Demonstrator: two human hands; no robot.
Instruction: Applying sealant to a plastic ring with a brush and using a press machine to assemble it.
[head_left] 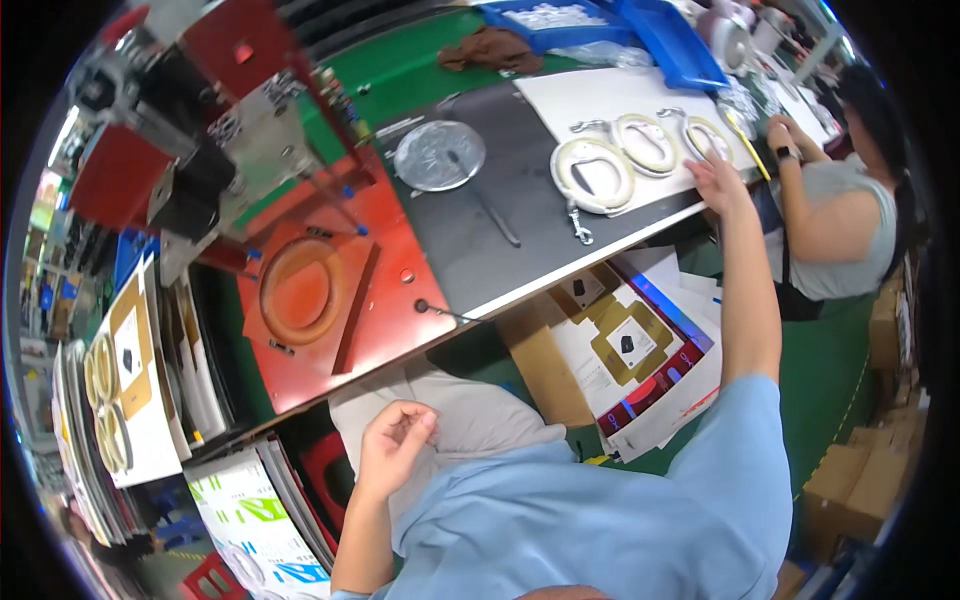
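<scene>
My right hand (718,184) reaches out to the far right of the bench, fingers apart, at the near edge of a coiled cream cord (712,138). Whether the fingertips touch it I cannot tell. Two more cream coils lie to its left on a white sheet (560,100): a middle coil (668,158) and a nearer coil (620,190). A metal snap hook (581,232) hangs from the nearer one. Over my lap, my left hand (393,446) is held with its fingers curled in toward the thumb, and nothing shows in it.
A red press machine (400,330) with a round ring fixture (300,290) stands at the left. A clear film-covered disc (440,156) lies on the dark mat. Blue trays (672,45) sit at the back. Beneath the bench is an open carton (545,360). A co-worker (835,215) sits at right.
</scene>
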